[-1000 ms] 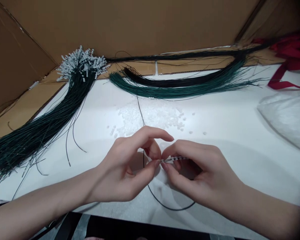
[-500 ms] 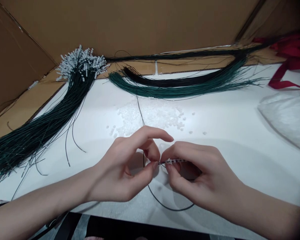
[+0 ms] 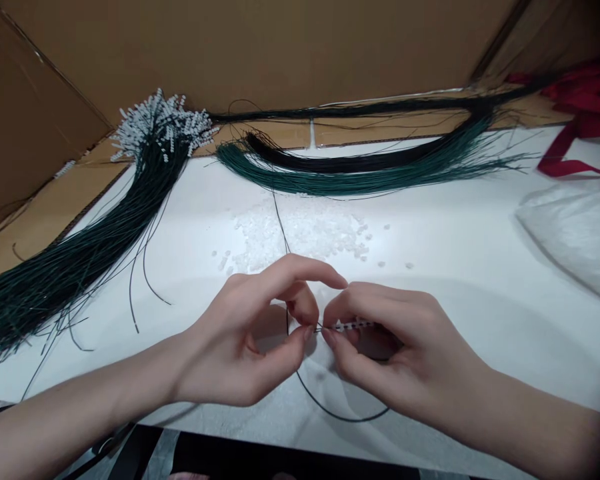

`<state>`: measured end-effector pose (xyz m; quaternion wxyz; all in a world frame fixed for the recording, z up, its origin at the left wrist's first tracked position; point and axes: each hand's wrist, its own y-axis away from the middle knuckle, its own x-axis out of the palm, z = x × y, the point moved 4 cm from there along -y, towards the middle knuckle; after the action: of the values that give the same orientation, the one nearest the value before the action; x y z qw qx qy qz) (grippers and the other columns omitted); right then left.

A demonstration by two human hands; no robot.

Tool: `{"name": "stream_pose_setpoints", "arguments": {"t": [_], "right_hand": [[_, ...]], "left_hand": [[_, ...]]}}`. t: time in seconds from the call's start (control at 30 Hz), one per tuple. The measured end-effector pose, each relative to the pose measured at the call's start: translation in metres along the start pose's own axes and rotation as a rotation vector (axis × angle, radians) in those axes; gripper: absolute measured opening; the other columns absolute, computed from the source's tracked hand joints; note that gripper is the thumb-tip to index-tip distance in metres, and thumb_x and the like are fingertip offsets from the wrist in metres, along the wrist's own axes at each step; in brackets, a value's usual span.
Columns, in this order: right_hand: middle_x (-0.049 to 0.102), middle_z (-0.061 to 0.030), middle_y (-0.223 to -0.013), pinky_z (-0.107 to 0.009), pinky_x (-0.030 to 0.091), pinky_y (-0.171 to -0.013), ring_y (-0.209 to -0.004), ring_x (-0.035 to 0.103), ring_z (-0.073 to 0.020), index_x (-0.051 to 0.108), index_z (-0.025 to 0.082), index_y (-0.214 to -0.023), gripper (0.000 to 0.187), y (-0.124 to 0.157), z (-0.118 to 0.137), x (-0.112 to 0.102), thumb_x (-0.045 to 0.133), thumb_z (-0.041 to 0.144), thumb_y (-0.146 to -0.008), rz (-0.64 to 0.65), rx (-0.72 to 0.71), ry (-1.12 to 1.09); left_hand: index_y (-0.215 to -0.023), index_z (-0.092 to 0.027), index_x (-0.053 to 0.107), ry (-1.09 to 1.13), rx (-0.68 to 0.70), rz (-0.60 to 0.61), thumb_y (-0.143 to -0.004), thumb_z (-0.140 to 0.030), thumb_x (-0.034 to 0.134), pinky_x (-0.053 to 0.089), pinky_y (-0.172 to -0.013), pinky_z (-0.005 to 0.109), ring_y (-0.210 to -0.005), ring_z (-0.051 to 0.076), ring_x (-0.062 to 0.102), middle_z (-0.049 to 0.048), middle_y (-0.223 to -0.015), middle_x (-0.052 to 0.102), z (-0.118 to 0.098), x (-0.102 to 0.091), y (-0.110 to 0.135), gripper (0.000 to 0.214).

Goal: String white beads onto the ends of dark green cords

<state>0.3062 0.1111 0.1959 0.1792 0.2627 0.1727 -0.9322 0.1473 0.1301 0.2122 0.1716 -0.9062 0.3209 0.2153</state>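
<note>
A thin dark wire (image 3: 340, 418) loops below both hands and also runs up past my left hand toward the back. My left hand (image 3: 260, 340) pinches the wire between thumb and a finger, its index finger arched above and reaching to my right hand. Just to the right, my right hand (image 3: 405, 340) is closed in a pinch on the beaded section of the wire. A short row of white beads (image 3: 355, 325) shows inside its grip, partly hidden by the fingers. Loose white beads (image 3: 300, 230) lie scattered on the white surface behind the hands.
A large bundle of green wires with white beaded tips (image 3: 145, 180) lies at the left. Bare dark and green wires (image 3: 350, 179) stretch along the back, before a cardboard wall (image 3: 280, 53). Red ribbon (image 3: 560, 157) and a clear plastic bag (image 3: 575, 227) are at the right.
My right thumb and finger have shifted slightly left along the wire, closer to my left fingertips. My left index finger has dipped a little and meets the right hand.
</note>
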Motion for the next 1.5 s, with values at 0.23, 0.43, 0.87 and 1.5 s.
{"name": "stream_pose_setpoints", "arguments": {"t": [0.23, 0.43, 0.87, 1.5], "right_hand": [[0.051, 0.0039, -0.063, -0.021, 0.034, -0.048, -0.054, 0.046, -0.0082, 0.058, 0.018, -0.075, 0.016, 0.001, 0.001, -0.001, 0.056, 0.003, -0.079, 0.011, 0.001, 0.003], [0.052, 0.0038, -0.063, -0.02, 0.033, -0.047, -0.054, 0.046, -0.008, 0.06, 0.018, -0.08, 0.015, -0.001, -0.001, -0.001, 0.054, 0.005, -0.084, 0.04, 0.038, 0.012], [0.052, 0.0047, -0.064, -0.02, 0.03, -0.044, -0.05, 0.041, -0.005, 0.061, 0.017, -0.079, 0.013, 0.0, -0.002, -0.003, 0.057, 0.007, -0.085, -0.003, 0.048, -0.037], [0.065, 0.0017, -0.073, -0.021, 0.038, -0.047, -0.057, 0.053, -0.0066, 0.074, 0.02, -0.082, 0.016, -0.003, -0.002, -0.011, 0.065, 0.006, -0.081, -0.098, 0.056, -0.106]], "left_hand": [[-0.124, -0.021, 0.052, -0.043, 0.026, 0.009, -0.083, -0.008, 0.057, 0.055, -0.07, 0.029, -0.079, 0.018, 0.067, 0.0028, -0.086, 0.067, 0.0, -0.008, -0.001, 0.043], [-0.1, -0.019, 0.066, -0.404, 0.116, -0.148, -0.087, -0.015, 0.063, 0.046, -0.077, 0.028, -0.085, 0.017, 0.062, 0.0033, -0.092, 0.068, 0.011, -0.048, -0.009, 0.014], [-0.088, -0.016, 0.064, -0.711, 0.077, 0.038, -0.093, -0.017, 0.057, 0.038, -0.08, 0.034, -0.085, 0.02, 0.05, 0.0051, -0.089, 0.063, 0.031, -0.043, -0.02, 0.008], [-0.084, -0.015, 0.068, 0.088, -0.067, -0.007, -0.093, -0.013, 0.057, 0.044, -0.068, 0.021, -0.075, 0.01, 0.059, 0.0015, -0.082, 0.064, 0.01, -0.013, -0.01, 0.014]]}}
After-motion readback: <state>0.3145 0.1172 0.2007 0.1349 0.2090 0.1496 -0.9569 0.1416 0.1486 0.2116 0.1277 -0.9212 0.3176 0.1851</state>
